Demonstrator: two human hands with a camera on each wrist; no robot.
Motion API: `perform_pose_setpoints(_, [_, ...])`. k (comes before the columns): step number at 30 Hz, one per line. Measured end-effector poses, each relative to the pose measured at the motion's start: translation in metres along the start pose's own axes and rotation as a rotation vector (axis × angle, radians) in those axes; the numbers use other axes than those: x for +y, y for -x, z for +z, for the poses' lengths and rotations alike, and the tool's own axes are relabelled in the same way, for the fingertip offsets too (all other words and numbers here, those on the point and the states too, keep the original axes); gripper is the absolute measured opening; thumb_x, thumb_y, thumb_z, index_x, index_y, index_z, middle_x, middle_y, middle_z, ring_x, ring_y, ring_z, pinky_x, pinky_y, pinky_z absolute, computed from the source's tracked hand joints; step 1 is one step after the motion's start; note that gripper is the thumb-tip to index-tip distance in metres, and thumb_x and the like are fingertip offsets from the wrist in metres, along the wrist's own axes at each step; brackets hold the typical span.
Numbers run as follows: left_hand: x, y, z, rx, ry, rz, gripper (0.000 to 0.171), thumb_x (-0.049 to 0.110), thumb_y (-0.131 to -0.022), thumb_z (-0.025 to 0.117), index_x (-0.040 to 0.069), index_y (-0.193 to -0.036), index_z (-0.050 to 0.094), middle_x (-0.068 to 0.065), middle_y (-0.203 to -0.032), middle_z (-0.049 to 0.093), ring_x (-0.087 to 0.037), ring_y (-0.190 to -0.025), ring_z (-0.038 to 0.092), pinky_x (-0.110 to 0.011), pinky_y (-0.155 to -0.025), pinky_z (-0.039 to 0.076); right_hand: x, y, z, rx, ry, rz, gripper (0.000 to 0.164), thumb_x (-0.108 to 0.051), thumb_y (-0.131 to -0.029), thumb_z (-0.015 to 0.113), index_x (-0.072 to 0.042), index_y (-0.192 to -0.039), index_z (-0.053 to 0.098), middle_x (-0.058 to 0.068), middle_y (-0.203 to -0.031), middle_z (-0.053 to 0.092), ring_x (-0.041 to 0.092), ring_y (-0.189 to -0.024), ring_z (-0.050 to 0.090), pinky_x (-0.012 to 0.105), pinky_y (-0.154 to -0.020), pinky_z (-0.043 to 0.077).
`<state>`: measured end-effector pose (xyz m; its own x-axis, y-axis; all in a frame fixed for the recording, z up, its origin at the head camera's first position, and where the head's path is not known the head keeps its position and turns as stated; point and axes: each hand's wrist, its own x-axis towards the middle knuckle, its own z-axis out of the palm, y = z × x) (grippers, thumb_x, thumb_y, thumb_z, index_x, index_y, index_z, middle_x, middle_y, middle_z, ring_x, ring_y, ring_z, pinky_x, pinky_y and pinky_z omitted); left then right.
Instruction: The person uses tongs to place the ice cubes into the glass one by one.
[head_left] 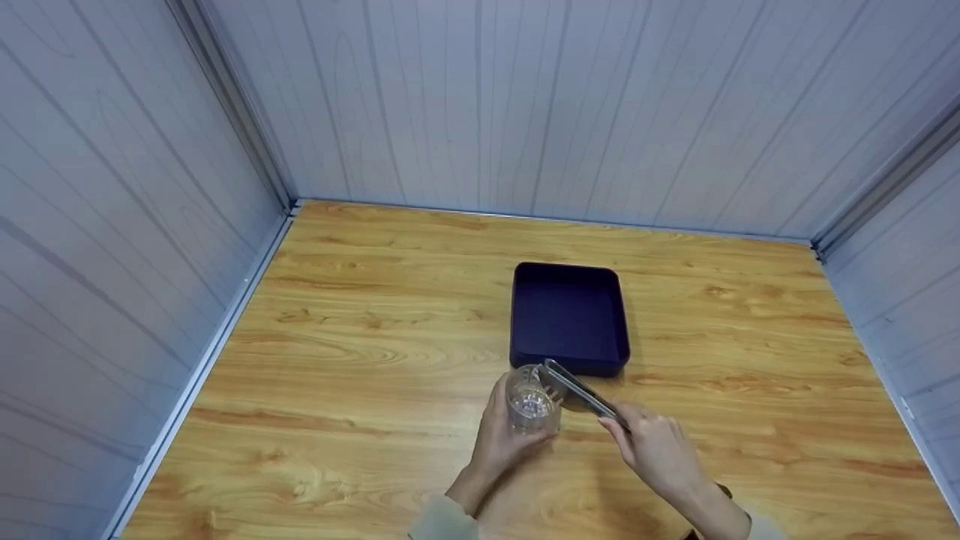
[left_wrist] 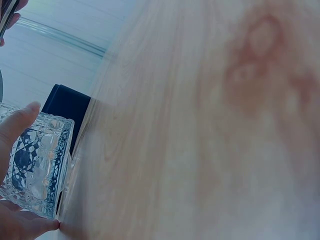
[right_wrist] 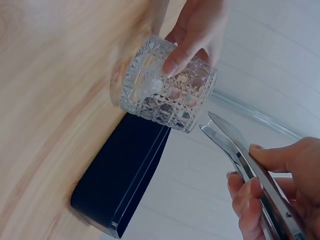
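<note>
My left hand holds a clear cut-glass tumbler upright on or close over the table, thumb on one side and fingers on the other. The tumbler's diamond-patterned wall shows in the right wrist view. With my right hand I grip metal tongs, thumb against one arm and fingers curled round the other. Both tong tips point at the tumbler's mouth, just outside the rim in the right wrist view and only slightly apart, with nothing visible between them.
A square dark navy tray with low walls sits right behind the tumbler. The wood-grain table is enclosed by white panel walls at the back and both sides. A small dark object shows partly beside my right wrist.
</note>
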<state>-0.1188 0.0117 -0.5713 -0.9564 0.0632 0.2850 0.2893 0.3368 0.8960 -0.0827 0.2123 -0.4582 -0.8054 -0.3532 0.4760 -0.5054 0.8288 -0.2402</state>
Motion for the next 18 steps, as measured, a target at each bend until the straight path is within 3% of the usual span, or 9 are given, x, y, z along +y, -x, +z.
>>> perform_pose_setpoints(18, [-0.0005,0.0001,-0.0005,0.017,0.012,0.065,0.101,0.024,-0.052,0.084,-0.005,-0.131,0.027,-0.013,-0.125,0.044,-0.026,-0.115,0.043,-0.037,-0.098,0.035,-0.0018,0.0038,0.0008,0.015,-0.024,0.044,0.017,-0.019,-0.074,0.070,-0.008,-0.084,0.062,-0.001,-0.070,0.059,0.013,-0.052,0.055,0.028,-0.040,0.043])
